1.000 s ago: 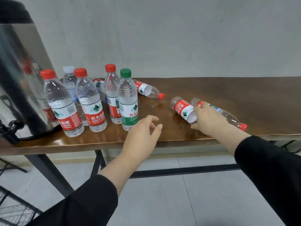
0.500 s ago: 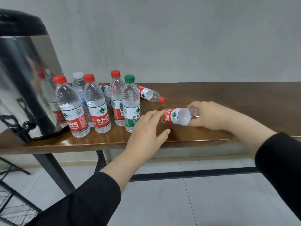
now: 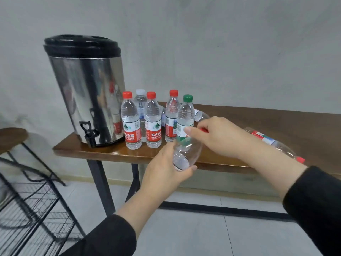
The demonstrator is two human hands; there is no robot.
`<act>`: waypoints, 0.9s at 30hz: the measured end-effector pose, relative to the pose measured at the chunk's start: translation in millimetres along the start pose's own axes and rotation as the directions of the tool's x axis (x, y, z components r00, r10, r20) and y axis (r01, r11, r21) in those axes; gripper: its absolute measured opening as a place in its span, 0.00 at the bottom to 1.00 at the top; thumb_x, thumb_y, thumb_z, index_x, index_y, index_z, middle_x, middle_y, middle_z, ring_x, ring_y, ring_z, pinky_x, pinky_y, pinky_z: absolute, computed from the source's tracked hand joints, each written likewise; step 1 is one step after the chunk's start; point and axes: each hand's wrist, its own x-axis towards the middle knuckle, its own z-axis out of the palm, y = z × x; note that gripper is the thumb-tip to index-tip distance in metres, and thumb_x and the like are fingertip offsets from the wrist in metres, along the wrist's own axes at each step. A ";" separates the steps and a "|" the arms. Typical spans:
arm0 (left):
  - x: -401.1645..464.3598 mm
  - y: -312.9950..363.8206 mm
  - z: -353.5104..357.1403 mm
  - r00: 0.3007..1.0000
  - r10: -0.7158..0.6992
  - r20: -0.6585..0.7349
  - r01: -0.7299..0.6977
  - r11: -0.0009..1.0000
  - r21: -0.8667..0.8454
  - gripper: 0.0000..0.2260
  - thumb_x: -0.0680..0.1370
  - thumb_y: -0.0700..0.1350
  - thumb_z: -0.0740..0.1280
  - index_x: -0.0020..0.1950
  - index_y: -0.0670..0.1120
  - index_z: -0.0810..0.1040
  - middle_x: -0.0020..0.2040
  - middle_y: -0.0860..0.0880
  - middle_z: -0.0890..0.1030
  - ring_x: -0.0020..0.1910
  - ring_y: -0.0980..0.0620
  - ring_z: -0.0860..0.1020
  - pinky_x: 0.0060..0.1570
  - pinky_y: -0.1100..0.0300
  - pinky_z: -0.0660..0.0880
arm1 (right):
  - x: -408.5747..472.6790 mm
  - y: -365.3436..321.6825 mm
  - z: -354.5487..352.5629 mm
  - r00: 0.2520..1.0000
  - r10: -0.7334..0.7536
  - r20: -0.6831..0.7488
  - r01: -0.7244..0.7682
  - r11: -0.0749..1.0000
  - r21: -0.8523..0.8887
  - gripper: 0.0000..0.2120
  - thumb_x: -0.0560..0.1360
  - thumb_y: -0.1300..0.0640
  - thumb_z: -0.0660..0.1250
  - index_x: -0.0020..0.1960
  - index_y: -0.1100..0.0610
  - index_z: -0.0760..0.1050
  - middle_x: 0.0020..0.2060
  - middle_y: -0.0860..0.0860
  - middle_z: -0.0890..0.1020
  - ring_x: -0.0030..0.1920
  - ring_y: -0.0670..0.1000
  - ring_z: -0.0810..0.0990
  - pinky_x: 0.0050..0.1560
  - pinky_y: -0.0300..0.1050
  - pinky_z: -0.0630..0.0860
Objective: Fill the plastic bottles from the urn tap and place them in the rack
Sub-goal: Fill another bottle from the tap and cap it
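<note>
Left hand (image 3: 166, 167) grips an empty bottle (image 3: 185, 154) above the desk's (image 3: 239, 124) front edge; right hand's (image 3: 215, 135) fingers (image 3: 191, 130) pinch its red cap (image 3: 203, 129).

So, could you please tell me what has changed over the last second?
The right hand lifted one lying bottle off the table; the left hand now grips its body, the right at its cap. The standing bottles and urn stayed put.

A single head-worn wide-angle view looks forward and down, close over the brown wooden table (image 3: 276, 124), facing the plain grey wall (image 3: 221, 43).
</note>
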 end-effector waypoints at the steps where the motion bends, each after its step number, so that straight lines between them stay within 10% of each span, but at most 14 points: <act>1: -7.1 -6.7 -7.5 0.999 -0.035 0.002 0.035 0.999 -0.022 0.32 0.71 0.61 0.77 0.71 0.60 0.67 0.63 0.65 0.75 0.62 0.62 0.73 0.58 0.63 0.71 | 0.6 -10.4 9.3 0.999 -0.025 -0.032 0.025 1.000 -0.001 0.30 0.76 0.30 0.58 0.32 0.56 0.70 0.26 0.51 0.75 0.29 0.52 0.73 0.32 0.48 0.69; 11: -37.0 -50.8 -62.6 0.950 -0.310 -0.032 0.293 0.925 -0.242 0.27 0.72 0.57 0.77 0.66 0.62 0.68 0.59 0.60 0.79 0.57 0.61 0.78 0.53 0.64 0.73 | 30.7 -41.0 34.3 0.984 -0.016 -0.177 0.042 0.988 0.148 0.19 0.77 0.34 0.62 0.46 0.49 0.78 0.35 0.45 0.76 0.36 0.47 0.75 0.34 0.44 0.68; 16: -37.5 -57.1 -69.6 0.943 -0.332 -0.015 0.318 0.916 -0.243 0.28 0.72 0.57 0.77 0.67 0.62 0.67 0.59 0.61 0.78 0.57 0.61 0.77 0.49 0.66 0.71 | 28.9 -52.7 50.9 0.988 -0.134 0.076 0.120 0.978 0.171 0.20 0.74 0.31 0.63 0.53 0.45 0.79 0.36 0.46 0.79 0.33 0.42 0.75 0.34 0.38 0.68; 27: -64.7 -100.3 -107.7 0.922 -0.369 0.119 0.386 0.844 -0.373 0.24 0.65 0.60 0.76 0.59 0.68 0.75 0.54 0.63 0.83 0.56 0.62 0.80 0.56 0.59 0.76 | 46.2 -133.5 105.8 0.933 -0.350 0.089 0.324 0.920 0.222 0.22 0.79 0.38 0.62 0.34 0.50 0.74 0.28 0.46 0.76 0.32 0.47 0.74 0.35 0.46 0.69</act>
